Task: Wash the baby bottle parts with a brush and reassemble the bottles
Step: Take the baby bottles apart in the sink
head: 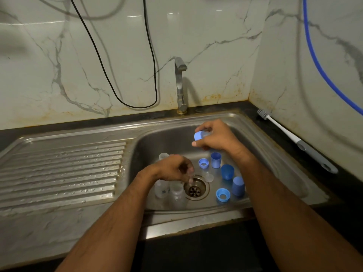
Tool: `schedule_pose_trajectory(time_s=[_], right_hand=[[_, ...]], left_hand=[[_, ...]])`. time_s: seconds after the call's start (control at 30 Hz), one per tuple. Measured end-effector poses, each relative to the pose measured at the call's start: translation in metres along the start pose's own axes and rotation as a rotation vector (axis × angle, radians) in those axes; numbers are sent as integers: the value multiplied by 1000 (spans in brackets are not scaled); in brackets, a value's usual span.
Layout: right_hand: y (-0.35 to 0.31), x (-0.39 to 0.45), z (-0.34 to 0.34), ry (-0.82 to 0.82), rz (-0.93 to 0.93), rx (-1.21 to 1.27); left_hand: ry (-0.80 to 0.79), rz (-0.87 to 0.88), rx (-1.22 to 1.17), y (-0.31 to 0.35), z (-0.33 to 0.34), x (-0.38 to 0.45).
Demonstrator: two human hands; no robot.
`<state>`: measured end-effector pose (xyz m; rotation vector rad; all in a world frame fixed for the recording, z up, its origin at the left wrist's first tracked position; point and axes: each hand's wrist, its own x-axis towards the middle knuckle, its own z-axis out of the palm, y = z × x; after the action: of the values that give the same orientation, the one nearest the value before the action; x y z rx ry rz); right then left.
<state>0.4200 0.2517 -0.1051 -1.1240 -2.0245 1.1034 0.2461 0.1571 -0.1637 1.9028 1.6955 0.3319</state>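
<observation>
My right hand (214, 135) is up over the back of the shiny steel sink (275, 163). Its fingers are curled round a light blue plastic bottle ring (198, 135), and I hold it in the air above the other parts.

My left hand (173, 167) is low in the sink, just beside the round metal drain (196, 190). Its fingers are bent and pinch something small and clear right over the drain edge. I cannot tell what that small thing is.

Two clear plastic baby bottles (170, 191) stand on the sink floor under my left hand, to the left of the drain. One more clear piece (163, 155) sits behind that hand.

To the right of the drain are three blue plastic caps (227, 171), standing close together in a row. Two more light blue rings (223, 195) lie flat near them, one in front and one at the back.

A long white and grey bottle brush (296, 141) lies on the dark tabletop (334, 163) to the right of the sink, well apart from my hands. The silver tap (180, 85) stands behind the sink.
</observation>
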Motion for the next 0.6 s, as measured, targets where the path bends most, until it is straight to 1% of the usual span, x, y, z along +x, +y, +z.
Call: schedule_pose_trajectory(time_s=[0.07, 0.1, 0.2, 0.27, 0.33, 0.4, 0.47, 0.6], right_hand=[[1, 0, 2, -20, 13, 19], [2, 0, 3, -33, 3, 16], [4, -3, 8, -79, -24, -11], [4, -4, 12, -124, -31, -6], [3, -6, 14, -171, -4, 50], [1, -9, 17, -206, 19, 151], [-1, -11, 17, -236, 30, 257], [-4, -10, 10, -268, 119, 567]], left_hand=[[169, 19, -83, 1, -5, 0], [250, -3, -162, 4, -7, -1], [421, -73, -538, 13, -11, -4], [463, -92, -772, 17, -14, -8], [451, -84, -885, 18, -17, -10], [443, -66, -922, 17, -16, -10], [470, -58, -948, 16, -16, -9], [537, -37, -1022, 14, -19, -9]])
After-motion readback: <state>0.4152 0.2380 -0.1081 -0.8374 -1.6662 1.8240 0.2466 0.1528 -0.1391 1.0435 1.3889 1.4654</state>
